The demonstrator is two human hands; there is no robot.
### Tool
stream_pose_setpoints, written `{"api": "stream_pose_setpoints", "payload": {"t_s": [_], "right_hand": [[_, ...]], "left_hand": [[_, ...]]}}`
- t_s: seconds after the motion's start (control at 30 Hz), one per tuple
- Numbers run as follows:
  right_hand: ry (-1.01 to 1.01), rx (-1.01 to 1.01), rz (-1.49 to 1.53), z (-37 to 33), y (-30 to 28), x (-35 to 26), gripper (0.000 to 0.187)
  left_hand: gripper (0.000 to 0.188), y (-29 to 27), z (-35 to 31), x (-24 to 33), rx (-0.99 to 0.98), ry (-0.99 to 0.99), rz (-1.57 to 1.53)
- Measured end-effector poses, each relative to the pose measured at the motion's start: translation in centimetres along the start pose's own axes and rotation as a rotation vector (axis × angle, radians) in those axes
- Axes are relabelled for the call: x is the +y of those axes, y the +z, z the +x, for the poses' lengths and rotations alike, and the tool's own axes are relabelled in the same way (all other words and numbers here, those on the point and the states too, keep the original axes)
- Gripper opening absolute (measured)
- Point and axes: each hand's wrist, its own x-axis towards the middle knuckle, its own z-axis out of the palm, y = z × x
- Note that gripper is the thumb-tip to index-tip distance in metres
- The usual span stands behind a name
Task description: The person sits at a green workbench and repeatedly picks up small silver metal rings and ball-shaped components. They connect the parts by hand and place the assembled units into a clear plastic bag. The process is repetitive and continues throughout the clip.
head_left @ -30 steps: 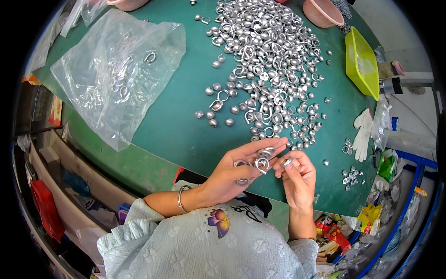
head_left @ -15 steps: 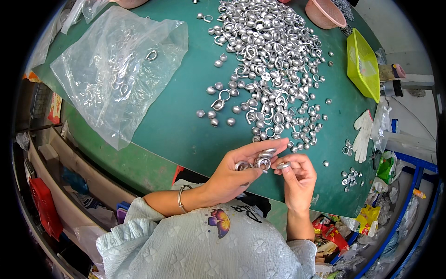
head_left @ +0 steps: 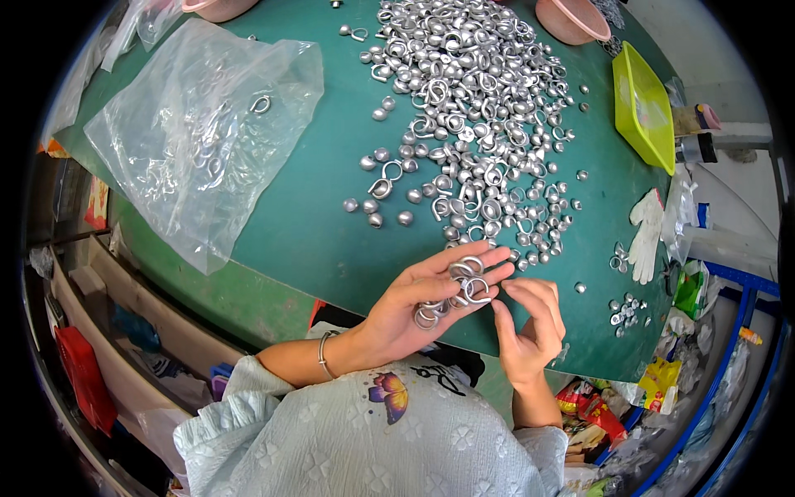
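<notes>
Several silver open-ended metal rings (head_left: 465,288) lie across the fingers and palm of my left hand (head_left: 406,298), with its thumb resting over them. Close to its fingertips is my right hand (head_left: 530,331), thumb and fingers curved but apart, and no part shows between them. The right thumb tip is beside the free end of one ring; I cannot tell whether they touch. Beyond both hands a large heap of silver metal parts (head_left: 472,108), balls and looped pieces, spreads over the green tabletop (head_left: 323,240).
A clear plastic bag (head_left: 199,141) with a few rings lies on the left. At the right are a yellow-green basket (head_left: 642,108), a white glove (head_left: 646,236) and a small group of metal pieces (head_left: 628,313). Pink bowls (head_left: 573,21) stand at the far edge.
The right hand held a small silver piece between thumb and finger; now its fingers are apart without it. The left hand has opened somewhat, showing more of the rings.
</notes>
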Motion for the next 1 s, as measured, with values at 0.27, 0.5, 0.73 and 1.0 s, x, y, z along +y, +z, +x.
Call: {"api": "stream_pose_setpoints", "payload": {"t_s": [0.27,0.5,0.73,1.0], "right_hand": [[0.097,0.034,0.064,-0.2,-0.4,0.7,0.02],[0.117,-0.012,0.151,-0.1,-0.8,0.5,0.022],[0.084,-0.056,0.109,0.5,0.1,-0.7,0.03],[0.071,-0.075,0.09,0.4,0.3,-0.8,0.028]], "left_hand": [[0.056,-0.2,0.2,0.1,-0.003,-0.02,-0.055],[0.056,-0.2,0.1,0.1,-0.009,-0.009,-0.03],[0.056,-0.7,0.0,-0.2,-0.091,0.007,-0.04],[0.049,-2.1,0.1,-0.4,-0.087,0.013,-0.034]]}}
